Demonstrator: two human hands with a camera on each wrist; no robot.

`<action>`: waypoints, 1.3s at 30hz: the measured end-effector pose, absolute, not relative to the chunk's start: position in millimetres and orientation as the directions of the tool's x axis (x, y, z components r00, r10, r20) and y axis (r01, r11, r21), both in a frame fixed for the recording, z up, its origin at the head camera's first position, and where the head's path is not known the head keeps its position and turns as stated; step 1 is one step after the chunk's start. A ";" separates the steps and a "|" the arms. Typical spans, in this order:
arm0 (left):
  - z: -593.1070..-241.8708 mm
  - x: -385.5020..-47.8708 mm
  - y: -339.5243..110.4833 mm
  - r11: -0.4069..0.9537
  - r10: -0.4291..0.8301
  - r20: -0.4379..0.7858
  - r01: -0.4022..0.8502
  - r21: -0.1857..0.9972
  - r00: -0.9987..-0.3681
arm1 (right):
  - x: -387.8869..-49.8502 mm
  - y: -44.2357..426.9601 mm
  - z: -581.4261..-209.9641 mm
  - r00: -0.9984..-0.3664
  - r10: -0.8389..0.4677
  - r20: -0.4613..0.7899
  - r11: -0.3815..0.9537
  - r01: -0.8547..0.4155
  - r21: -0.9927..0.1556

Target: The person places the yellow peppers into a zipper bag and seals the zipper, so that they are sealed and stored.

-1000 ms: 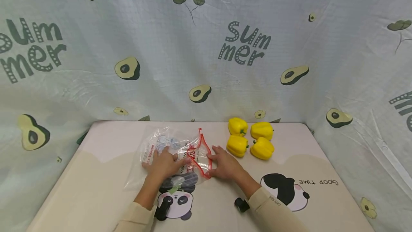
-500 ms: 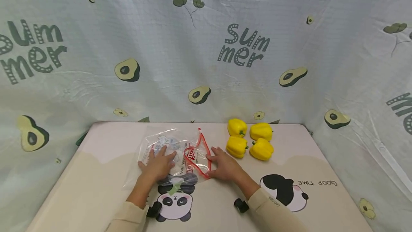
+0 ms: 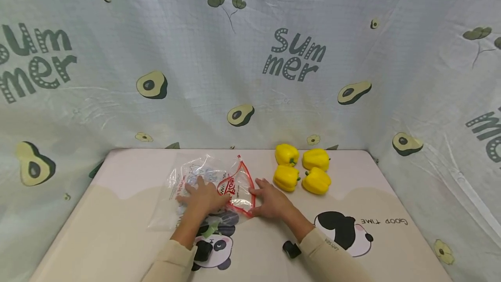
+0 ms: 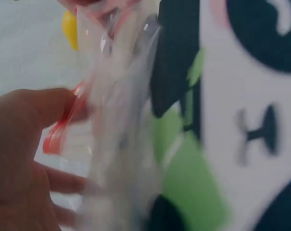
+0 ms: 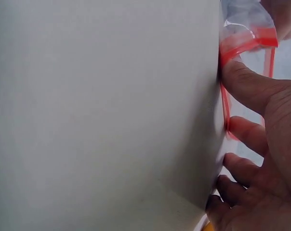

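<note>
A clear plastic bag (image 3: 168, 203) with red print lies flat on the table, its red-edged mouth spread apart on the right. My left hand (image 3: 203, 199) rests on the middle of the bag with fingers spread and the thumb near the red edge. At the bag's mouth, my right hand (image 3: 274, 201) touches the red rim with its thumb and fingertips, the fingers loosely bent. In the left wrist view, the left hand (image 4: 27, 154) is beside the crinkled film. The right wrist view has the right thumb and a finger against the red strip (image 5: 246, 45).
Several yellow bell peppers (image 3: 286, 177) sit together behind and to the right of my right hand. The table (image 3: 117, 229) has panda prints and lettering. A patterned cloth (image 3: 188, 55) hangs behind it.
My left hand slid left over the bag, then came back right toward the mouth. The red rim bows wider than before. My right hand stays at the rim.
</note>
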State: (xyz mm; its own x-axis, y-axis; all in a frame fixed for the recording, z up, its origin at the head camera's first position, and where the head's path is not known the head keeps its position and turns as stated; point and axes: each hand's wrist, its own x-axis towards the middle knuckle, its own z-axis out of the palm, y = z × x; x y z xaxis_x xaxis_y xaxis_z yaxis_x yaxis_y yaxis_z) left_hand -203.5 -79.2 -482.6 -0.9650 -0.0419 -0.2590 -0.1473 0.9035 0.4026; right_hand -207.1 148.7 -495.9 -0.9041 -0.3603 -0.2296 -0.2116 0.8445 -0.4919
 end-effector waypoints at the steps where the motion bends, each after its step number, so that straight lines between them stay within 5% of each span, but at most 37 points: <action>1: -486.1 -202.7 -82.3 0.900 -0.017 -0.234 -0.117 0.420 -0.972 | -206.8 148.6 -496.1 -0.904 -0.360 -0.231 0.843 -0.209 -0.495; 9: -500.9 -201.8 -104.2 0.777 0.193 -0.021 0.140 0.614 -0.981 | -207.0 148.3 -493.6 -0.903 -0.351 -0.246 0.849 -0.197 -0.490; 16: -498.9 -202.2 -104.2 0.744 0.291 0.025 0.243 0.622 -0.956 | -207.9 148.1 -494.6 -0.901 -0.358 -0.243 0.852 -0.209 -0.480; 23: -498.7 -207.8 -102.8 0.860 0.225 -0.033 0.182 0.477 -0.974 | -208.4 147.6 -495.1 -0.905 -0.343 -0.250 0.856 -0.192 -0.479; 39: -488.6 -206.7 -116.4 0.917 0.102 -0.236 -0.001 0.400 -0.966 | -208.0 146.9 -493.2 -0.908 -0.330 -0.259 0.856 -0.172 -0.487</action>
